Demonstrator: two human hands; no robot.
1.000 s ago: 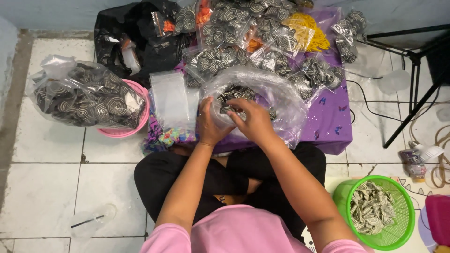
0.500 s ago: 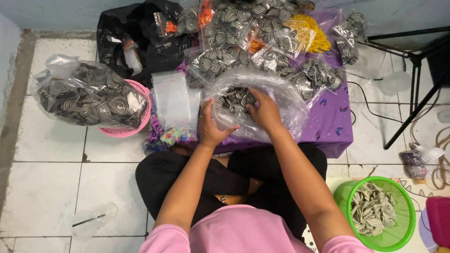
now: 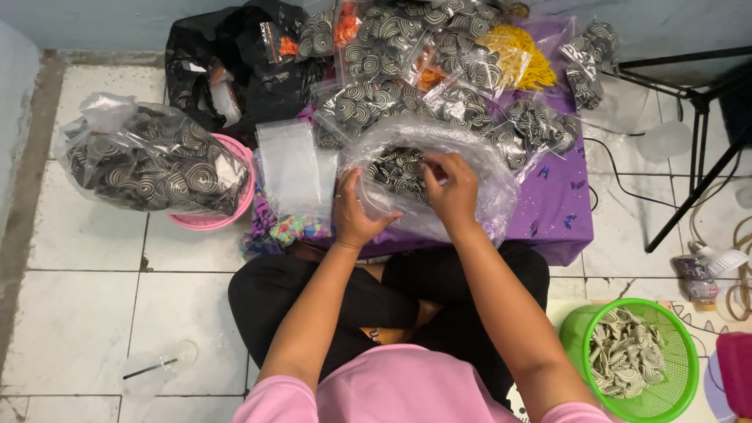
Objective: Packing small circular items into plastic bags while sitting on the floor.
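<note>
A large clear plastic bag of black-and-white spiral pieces lies on a low purple-covered table in front of me. My left hand grips the near left edge of the bag's mouth. My right hand reaches inside the bag, fingers pinched among the spiral pieces. Whether it holds one is hard to tell.
A stack of small clear bags lies left of the big bag. Several packed small bags pile up behind. A pink basin with a full bag stands left, a green basket right, a black stand far right.
My right hand has pushed deeper and to the left inside the big bag. My left hand has shifted slightly along the bag's edge.
</note>
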